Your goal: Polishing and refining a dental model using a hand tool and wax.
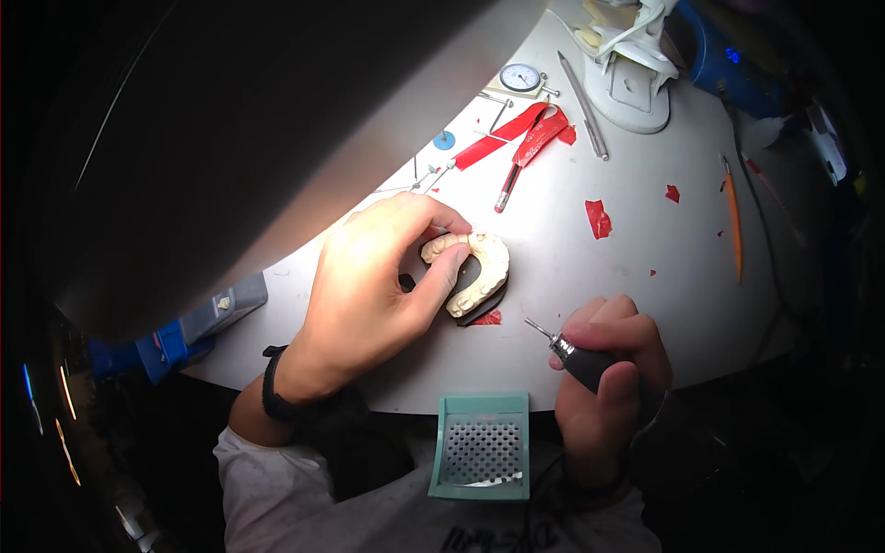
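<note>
Under the bright lamp, my left hand point(364, 276) pinches a cream plaster dental cast point(494, 263), its thumb and forefinger on the left end of the tooth arch. The horseshoe-shaped cast sits on a black base point(470, 272) over the white tabletop. To the right and nearer me, my right hand point(616, 369) is wrapped round a rotary handpiece point(587, 363) with a dark body and silver collar. A thin metal bur point(538, 327) sticks out of its front, pointing up and left toward the cast but apart from it.
A large lamp shade point(304, 111) covers the upper left. A turquoise perforated tray point(442, 447) juts from the near table edge. Beyond the cast lie a pencil point(506, 187), red articulating-paper strips point(502, 138), a dial gauge point(520, 78) and a white articulator point(631, 88). An orange pencil point(734, 221) lies right.
</note>
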The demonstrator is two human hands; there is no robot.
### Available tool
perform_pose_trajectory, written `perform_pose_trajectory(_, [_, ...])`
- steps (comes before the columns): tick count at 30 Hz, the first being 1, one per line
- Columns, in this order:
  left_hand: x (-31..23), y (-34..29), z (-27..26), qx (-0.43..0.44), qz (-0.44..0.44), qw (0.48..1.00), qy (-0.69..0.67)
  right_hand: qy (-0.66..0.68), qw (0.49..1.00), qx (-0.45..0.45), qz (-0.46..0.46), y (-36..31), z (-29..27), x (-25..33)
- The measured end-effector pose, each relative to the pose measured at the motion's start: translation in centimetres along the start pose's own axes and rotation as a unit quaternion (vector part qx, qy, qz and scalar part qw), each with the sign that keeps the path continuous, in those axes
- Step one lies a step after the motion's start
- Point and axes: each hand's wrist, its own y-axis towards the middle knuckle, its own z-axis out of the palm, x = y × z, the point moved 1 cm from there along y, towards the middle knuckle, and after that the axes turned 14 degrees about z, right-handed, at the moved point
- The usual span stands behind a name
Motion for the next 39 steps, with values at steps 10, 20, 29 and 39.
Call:
perform_pose_trajectory(10, [-0.4, -0.1, -0.2, 0.001, -0.025, 1.000, -0.001, 0.018, 0.997, 0.069, 0.025, 0.0, -0.9, -0.1])
perform_pose_trajectory(20, [-1.3, -0.3, -1.5, -0.041, -0.049, 0.996, -0.066, -0.070, 0.998, -0.001, -0.002, 0.1, 0.3, 0.2])
perform_pose_trajectory(29, [-2.7, -0.9, -1.1, -0.028, -0.003, 0.968, -0.251, 0.007, 0.982, 0.083, -0.170, 1.0, 0.8, -0.5])
perform_pose_trajectory(39, [-2.4, -1.6, -0.1, -0.073, -0.030, 0.932, -0.354, 0.018, 0.986, 0.070, -0.148, 0.5, 0.9, -0.7])
